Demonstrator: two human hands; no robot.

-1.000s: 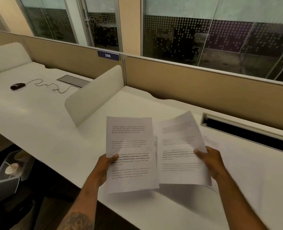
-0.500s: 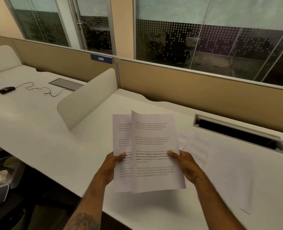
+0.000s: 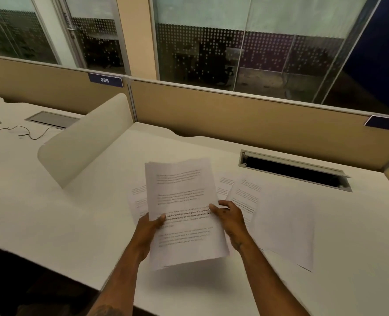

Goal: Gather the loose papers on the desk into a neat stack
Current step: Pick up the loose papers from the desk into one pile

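Printed white sheets [image 3: 182, 201] are held overlapped as one bundle above the white desk [image 3: 75, 224]. My left hand [image 3: 149, 228] grips the bundle's left edge, thumb on top. My right hand [image 3: 228, 218] grips its right edge. One sheet [image 3: 137, 201] lies on the desk to the left, mostly hidden behind the bundle. More loose sheets [image 3: 280, 220] lie flat on the desk to the right of my right hand, one of them overhanging the front edge, and a smaller printed part [image 3: 225, 185] shows beyond them.
A curved white divider [image 3: 84, 142] stands to the left. An open cable slot [image 3: 293, 172] cuts the desk at the back right. A tan partition [image 3: 234, 119] with number plates 386 and 387 runs behind. A black cable [image 3: 18, 131] lies on the neighbouring desk.
My two hands came together, sliding the right-hand sheet over the left-hand one until they overlap as one bundle. The view shifted right, showing more loose sheets on the desk.
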